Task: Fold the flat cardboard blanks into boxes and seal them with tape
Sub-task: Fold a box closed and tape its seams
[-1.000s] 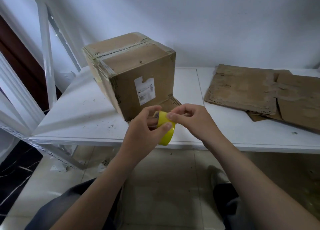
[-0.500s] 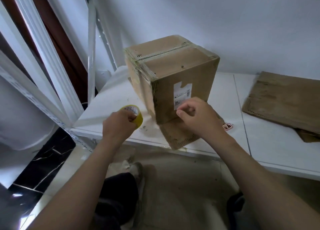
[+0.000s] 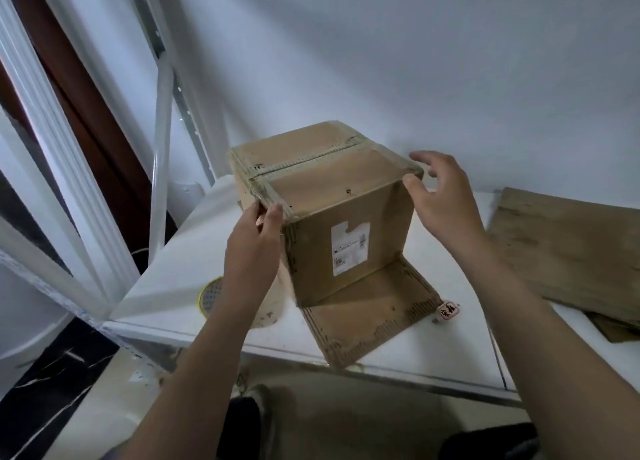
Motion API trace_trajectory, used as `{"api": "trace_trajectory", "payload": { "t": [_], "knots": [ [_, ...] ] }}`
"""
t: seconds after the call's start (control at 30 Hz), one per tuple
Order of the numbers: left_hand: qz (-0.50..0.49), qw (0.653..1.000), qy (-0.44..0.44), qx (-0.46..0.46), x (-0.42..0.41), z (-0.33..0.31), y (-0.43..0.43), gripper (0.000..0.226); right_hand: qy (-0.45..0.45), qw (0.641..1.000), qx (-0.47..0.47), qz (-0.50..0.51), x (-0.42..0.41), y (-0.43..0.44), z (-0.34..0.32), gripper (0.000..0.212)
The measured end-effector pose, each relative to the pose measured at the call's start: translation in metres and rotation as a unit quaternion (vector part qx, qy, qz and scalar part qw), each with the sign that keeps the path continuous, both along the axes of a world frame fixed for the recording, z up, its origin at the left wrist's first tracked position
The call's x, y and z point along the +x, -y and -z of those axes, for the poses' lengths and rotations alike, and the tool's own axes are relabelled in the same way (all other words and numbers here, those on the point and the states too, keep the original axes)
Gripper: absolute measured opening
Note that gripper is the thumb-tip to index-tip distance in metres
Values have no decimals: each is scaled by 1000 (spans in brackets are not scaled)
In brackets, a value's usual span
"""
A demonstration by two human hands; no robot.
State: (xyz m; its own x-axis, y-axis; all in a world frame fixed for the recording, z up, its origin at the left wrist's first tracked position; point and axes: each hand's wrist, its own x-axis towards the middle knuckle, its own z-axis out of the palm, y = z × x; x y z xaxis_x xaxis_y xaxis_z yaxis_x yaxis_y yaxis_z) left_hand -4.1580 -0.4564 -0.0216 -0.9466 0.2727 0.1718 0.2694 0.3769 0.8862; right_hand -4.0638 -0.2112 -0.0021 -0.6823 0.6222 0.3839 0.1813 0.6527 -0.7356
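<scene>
The cardboard box (image 3: 346, 189) stands on the white table (image 3: 180, 276), its upper face closed and its seam and edges already taped. The left hand (image 3: 251, 251) rests thumb and fingertips against the near left top corner. The right hand (image 3: 443, 210), fingers spread and relaxed, touches the right top corner with its thumb. Both hands are well apart, one on each side of the box, and neither is clamped around anything. One flap (image 3: 370, 307) at the bottom splays out flat toward the person, so the underside looks unsealed. The likely step in hand is turning the box over to close that end. The yellow tape roll (image 3: 209, 295) lies on the table, half hidden behind the left forearm. Several flat blanks (image 3: 568, 245) wait unfolded at the right, so most of the job remains
</scene>
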Motion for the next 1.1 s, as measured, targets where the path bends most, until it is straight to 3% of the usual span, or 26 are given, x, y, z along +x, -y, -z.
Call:
{"api": "trace_trajectory", "payload": {
  "t": [0.13, 0.2, 0.5, 0.67, 0.8, 0.97, 1.1],
  "knots": [
    [5, 998, 65, -14, -19, 1, -17, 49, 62, 988, -137, -40, -18, -18, 4, 52],
    [12, 997, 82, -9, -20, 2, -19, 53, 56, 984, -160, -47, -20, -19, 7, 54],
    [72, 993, 34, 89, 20, -12, -8, 58, -70, 976, -208, -11, 26, -1, 0, 55],
    [112, 983, 10, 142, 51, -23, -9, 71, -148, 952, -265, -30, 85, -1, 5, 74],
    [160, 971, -28, 178, 75, -30, -16, 69, -175, 952, -248, -48, 123, -7, 12, 81],
    [180, 967, -50, 171, 65, -15, -9, 72, -72, 972, -199, -100, 140, -9, 24, 82],
    [174, 976, -24, 132, 59, 7, -2, 67, 5, 965, -241, -105, 140, 0, 42, 53]
  ]
}}
